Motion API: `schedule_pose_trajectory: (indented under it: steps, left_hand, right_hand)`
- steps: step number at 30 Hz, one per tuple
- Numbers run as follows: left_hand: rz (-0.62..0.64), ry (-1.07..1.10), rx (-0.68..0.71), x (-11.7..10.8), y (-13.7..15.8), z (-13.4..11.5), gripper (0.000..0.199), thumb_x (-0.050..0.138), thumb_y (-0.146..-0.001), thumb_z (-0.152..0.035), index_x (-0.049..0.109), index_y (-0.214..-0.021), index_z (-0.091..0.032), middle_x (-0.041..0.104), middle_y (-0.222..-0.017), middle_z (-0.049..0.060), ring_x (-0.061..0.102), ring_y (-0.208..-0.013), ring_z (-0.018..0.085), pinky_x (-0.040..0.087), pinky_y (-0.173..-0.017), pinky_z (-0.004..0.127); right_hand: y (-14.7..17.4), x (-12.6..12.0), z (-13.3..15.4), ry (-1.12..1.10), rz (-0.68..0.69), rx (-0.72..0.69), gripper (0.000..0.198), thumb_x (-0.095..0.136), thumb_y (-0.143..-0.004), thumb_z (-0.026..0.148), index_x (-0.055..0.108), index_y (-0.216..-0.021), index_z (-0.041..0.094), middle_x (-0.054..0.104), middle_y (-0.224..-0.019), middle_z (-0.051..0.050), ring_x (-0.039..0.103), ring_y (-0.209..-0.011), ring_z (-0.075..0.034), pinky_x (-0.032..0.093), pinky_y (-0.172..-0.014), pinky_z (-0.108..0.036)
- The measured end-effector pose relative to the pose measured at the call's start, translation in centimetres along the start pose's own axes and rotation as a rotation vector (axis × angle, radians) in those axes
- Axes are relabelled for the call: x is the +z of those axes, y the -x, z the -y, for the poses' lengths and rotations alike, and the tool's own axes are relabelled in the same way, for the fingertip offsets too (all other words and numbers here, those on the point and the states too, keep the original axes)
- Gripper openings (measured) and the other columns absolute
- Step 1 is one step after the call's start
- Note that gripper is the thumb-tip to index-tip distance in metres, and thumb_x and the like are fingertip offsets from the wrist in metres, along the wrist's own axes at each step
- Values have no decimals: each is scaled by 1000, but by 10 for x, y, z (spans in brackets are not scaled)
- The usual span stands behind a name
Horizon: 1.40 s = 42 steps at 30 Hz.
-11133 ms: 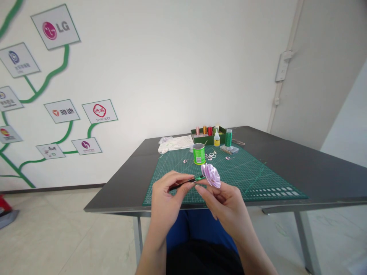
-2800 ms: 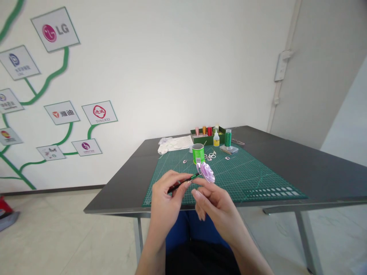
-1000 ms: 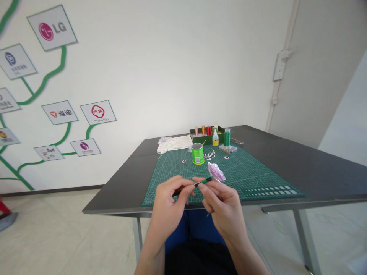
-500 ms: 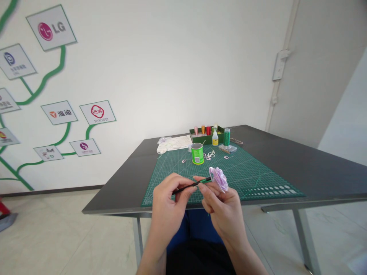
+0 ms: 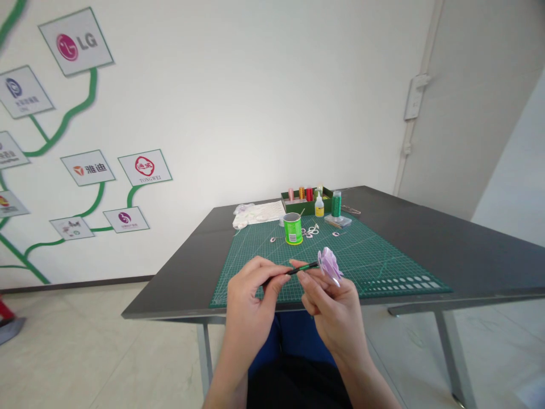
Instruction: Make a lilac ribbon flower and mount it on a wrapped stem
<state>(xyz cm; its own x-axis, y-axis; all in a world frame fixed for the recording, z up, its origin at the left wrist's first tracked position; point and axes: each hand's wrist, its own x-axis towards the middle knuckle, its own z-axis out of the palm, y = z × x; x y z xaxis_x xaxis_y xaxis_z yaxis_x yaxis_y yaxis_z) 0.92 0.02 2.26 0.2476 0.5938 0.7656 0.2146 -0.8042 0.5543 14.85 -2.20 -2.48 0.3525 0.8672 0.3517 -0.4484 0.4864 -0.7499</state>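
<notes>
A lilac artificial flower points to the right on a thin dark stem, which has a green section near the bloom. My left hand is closed, pinching the dark lower stem between thumb and fingers. Just beneath the bloom, my right hand is closed around the stem's upper part, its thumb below and a fingertip above. Whether thread lies in these fingers is too small to tell. Both hands are raised over the front edge of the green cutting mat.
A bright green can stands on the mat beside white-handled scissors and small lilac pieces. Behind are a box of thread spools, a glue bottle, a green spool and white sheets. The table is black.
The flower has shifted slightly right and turned about its stem, so its bloom shows more side-on. My right hand has moved a little right; my left hand keeps nearly the same place.
</notes>
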Motion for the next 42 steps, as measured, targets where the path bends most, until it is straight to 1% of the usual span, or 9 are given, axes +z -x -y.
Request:
schedule_pose_trajectory:
  steps: [6,11,13,15,17,21,31,39,42]
  left_hand:
    - [-39,-39,74,1,0,-5,16,76,-95,-7,84,-94,-21,75,-84,1,71,-75,13,54,-69,20]
    - [-31,-4,17,1,0,-5,10,79,-93,-11,82,-88,-19,71,-82,2,67,-72,14,51,-63,20]
    - [6,29,-8,0,0,-5,9,78,-94,-14,85,-95,-20,71,-83,2,66,-72,14,51,-62,21]
    - [71,75,-19,-1,-1,-4,15,74,-98,-16,87,-105,-22,73,-86,4,67,-74,15,51,-64,22]
    - [112,123,-21,-2,-2,-3,18,70,-101,-16,87,-104,-21,75,-85,5,68,-74,15,51,-64,22]
    - [68,125,-21,-2,-2,-1,16,72,-98,-13,84,-89,-18,75,-80,4,66,-69,15,49,-61,22]
    - [-2,31,8,2,0,-2,11,77,-95,-12,81,-89,-19,74,-82,2,68,-73,14,51,-63,21]
    - [-41,21,19,2,0,-4,10,80,-93,-12,80,-87,-20,73,-81,2,67,-72,15,50,-62,22]
    - [4,80,-29,0,0,-4,5,80,-95,-18,83,-92,-20,75,-85,4,69,-75,16,51,-63,23]
  right_hand:
    - [-1,5,4,-44,7,-6,28,95,-80,45,89,-87,18,40,-53,7,19,-49,-5,15,-42,-24]
    - [1,4,4,-63,44,4,31,93,-82,48,88,-84,18,39,-54,8,19,-47,-4,14,-41,-22]
    - [3,4,4,-64,58,-10,31,92,-83,47,86,-79,17,37,-52,8,20,-46,-4,15,-41,-22]
    - [3,3,4,-54,75,-33,33,90,-85,46,83,-73,16,35,-50,8,21,-45,-4,18,-41,-22]
    - [3,3,4,-39,90,-40,31,89,-87,45,85,-76,16,37,-49,8,22,-45,-5,19,-42,-22]
    - [1,4,3,-29,84,-25,27,89,-86,45,90,-90,18,39,-51,8,20,-46,-5,17,-42,-23]
    - [4,4,-1,-32,20,-12,28,91,-83,45,91,-92,18,37,-50,8,19,-50,-6,16,-43,-25]
    - [4,1,-5,3,-1,-14,26,89,-86,43,89,-89,16,41,-52,6,23,-51,-7,18,-45,-26]
    - [5,0,-6,-1,2,-23,27,90,-85,42,86,-80,16,43,-54,6,24,-50,-7,19,-44,-25]
